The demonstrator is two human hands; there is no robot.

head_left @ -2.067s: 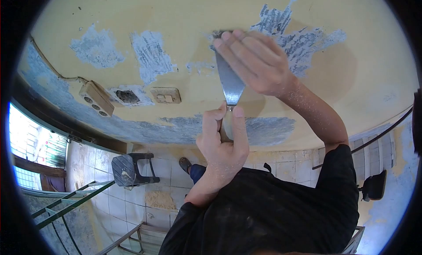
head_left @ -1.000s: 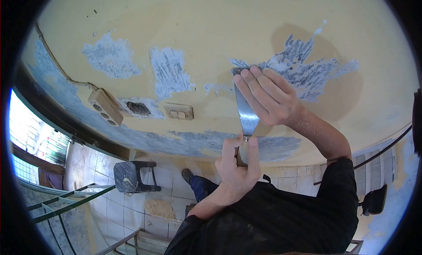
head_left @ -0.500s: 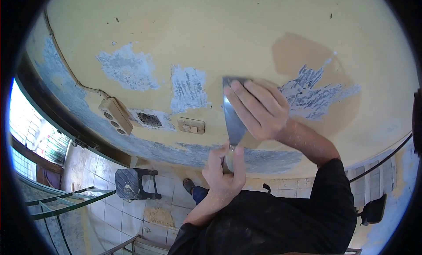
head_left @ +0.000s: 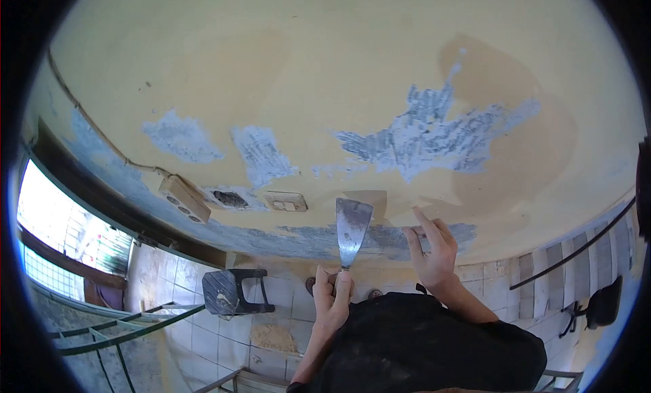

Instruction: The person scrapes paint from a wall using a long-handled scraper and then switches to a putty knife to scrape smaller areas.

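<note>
My left hand [head_left: 332, 301] grips the handle of a paint scraper [head_left: 353, 229], its wide metal blade pointing up, with dull brownish smears near the edge. The blade stands in front of the yellow wall [head_left: 325, 74], casting a shadow on it. To its right is my right hand [head_left: 436, 254], open and off the scraper, thumb and index finger apart and the other fingers partly bent. Above both hands, a ragged patch [head_left: 434, 132] of bare whitish-grey wall shows dark scratch marks. Two smaller stripped patches lie to its left.
A socket strip [head_left: 184, 198], a hole in the wall [head_left: 229, 199] and a switch plate [head_left: 286, 201] sit at left. Below are a dark plastic stool [head_left: 224, 292] and a green metal frame [head_left: 129, 335]. A dark chair [head_left: 603, 303] stands at right.
My right hand has come off the blade and moved down to the right. The scraper has lowered away from its earlier spot on the wall. The large bare patch now extends further left.
</note>
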